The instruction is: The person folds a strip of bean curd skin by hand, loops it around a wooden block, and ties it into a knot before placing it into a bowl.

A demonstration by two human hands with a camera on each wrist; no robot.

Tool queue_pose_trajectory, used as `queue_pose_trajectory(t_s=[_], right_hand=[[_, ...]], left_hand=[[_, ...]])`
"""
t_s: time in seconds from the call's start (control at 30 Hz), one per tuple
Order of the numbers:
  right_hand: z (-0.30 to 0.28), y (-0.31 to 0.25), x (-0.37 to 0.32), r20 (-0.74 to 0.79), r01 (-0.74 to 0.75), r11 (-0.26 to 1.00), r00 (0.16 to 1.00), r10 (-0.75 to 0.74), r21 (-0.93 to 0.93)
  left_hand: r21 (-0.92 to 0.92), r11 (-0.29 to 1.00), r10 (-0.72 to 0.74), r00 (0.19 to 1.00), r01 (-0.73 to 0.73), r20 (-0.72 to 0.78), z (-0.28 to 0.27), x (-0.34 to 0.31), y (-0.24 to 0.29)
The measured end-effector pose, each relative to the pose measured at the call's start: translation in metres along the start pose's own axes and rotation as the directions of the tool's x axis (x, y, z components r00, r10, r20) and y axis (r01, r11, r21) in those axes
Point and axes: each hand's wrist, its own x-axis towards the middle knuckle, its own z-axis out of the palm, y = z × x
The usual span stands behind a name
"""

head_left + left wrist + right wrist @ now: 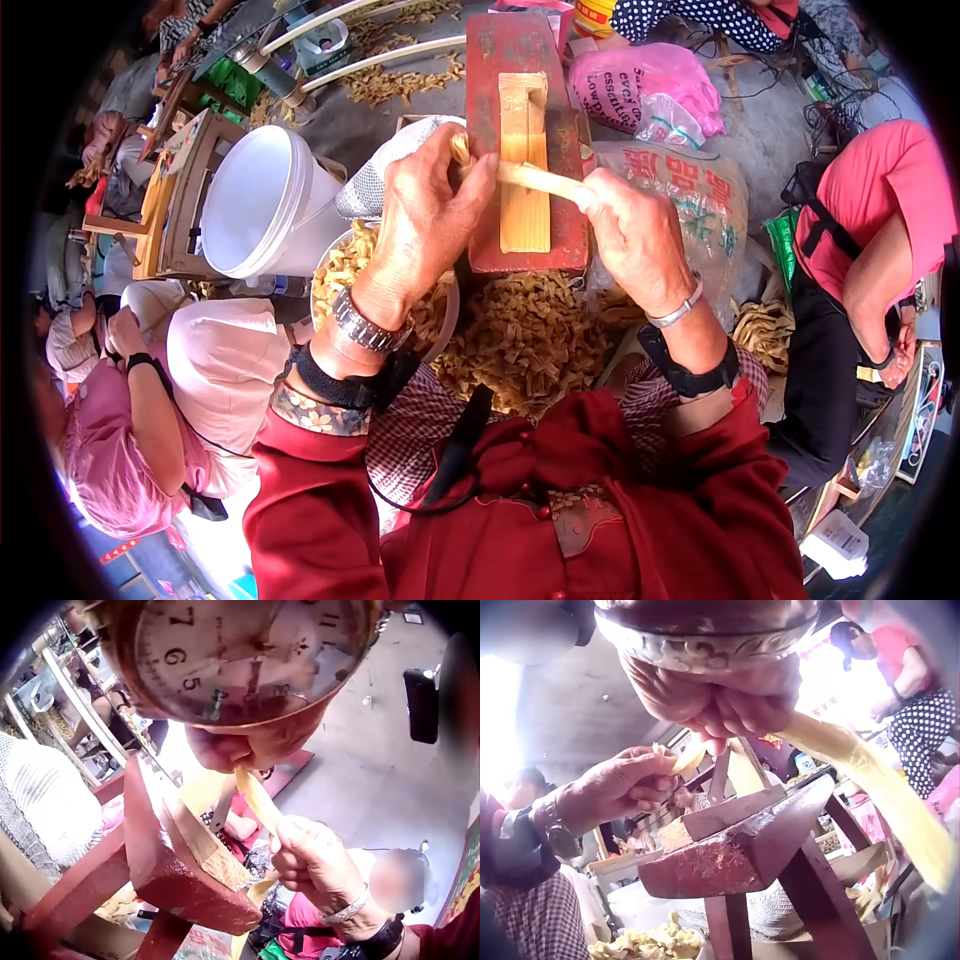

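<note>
A pale yellow, flat flexible strip (540,181) is stretched between both hands above a wooden block. My left hand (432,200), wearing a watch, pinches one end between thumb and fingers. The right hand (637,240), with a bangle, pinches the strip farther along. In the right wrist view a long tail of the strip (870,780) hangs out past the right hand. Below both hands, the light wooden block (525,225) lies lengthwise on a red-painted bench (485,120). Cut yellowish pieces (525,345) are heaped beneath the bench's near end.
A white bucket (300,205) and a tub of cut pieces (345,262) stand to the left. Right of the bench lie a printed clear sack (690,190), a pink bag (650,90) and more long strips (765,335). People sit close by on both sides.
</note>
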Motion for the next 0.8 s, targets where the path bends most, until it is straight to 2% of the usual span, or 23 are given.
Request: queue_pose_trajectory(t_s=[0.17,0.27,0.37,0.57,0.67,0.7,0.73,0.8], right_hand=[[-0.005,0.004,0.017,-0.087,0.034,0.997,0.995,-0.04,-0.071],[-0.006,0.007,0.025,-0.122,0.047,0.995,0.991,-0.058,-0.087],[-0.005,0.011,0.029,-0.154,0.051,0.997,0.986,-0.06,-0.063],[-0.001,0.014,0.031,-0.155,0.039,0.982,0.986,-0.068,-0.184],[0.017,0.024,0.027,0.002,-0.045,0.908,0.999,0.051,-0.416],[0.019,0.025,0.024,0.02,-0.039,0.914,0.998,0.052,-0.403],[0.019,0.026,0.02,0.006,-0.048,0.959,0.999,0.052,-0.279],[0.014,0.021,0.012,-0.019,-0.062,0.998,0.998,0.061,-0.022]], left_hand=[[-0.048,0.995,0.085,0.993,-0.089,-0.077,0.006,0.014,-0.003],[-0.022,0.999,0.041,0.996,-0.042,-0.082,0.005,0.021,0.004],[-0.056,0.997,0.052,0.995,-0.057,-0.087,0.009,0.025,0.003],[0.003,0.998,0.065,0.991,-0.065,-0.114,0.014,0.03,0.002],[0.145,0.983,0.144,0.968,-0.115,-0.204,0.029,0.034,-0.03],[0.155,0.985,0.107,0.969,-0.073,-0.224,0.026,0.034,-0.034],[0.163,0.986,0.07,0.968,-0.031,-0.243,0.02,0.032,-0.039],[-0.007,1.0,0.025,0.992,-0.026,-0.125,0.008,0.028,-0.058]])
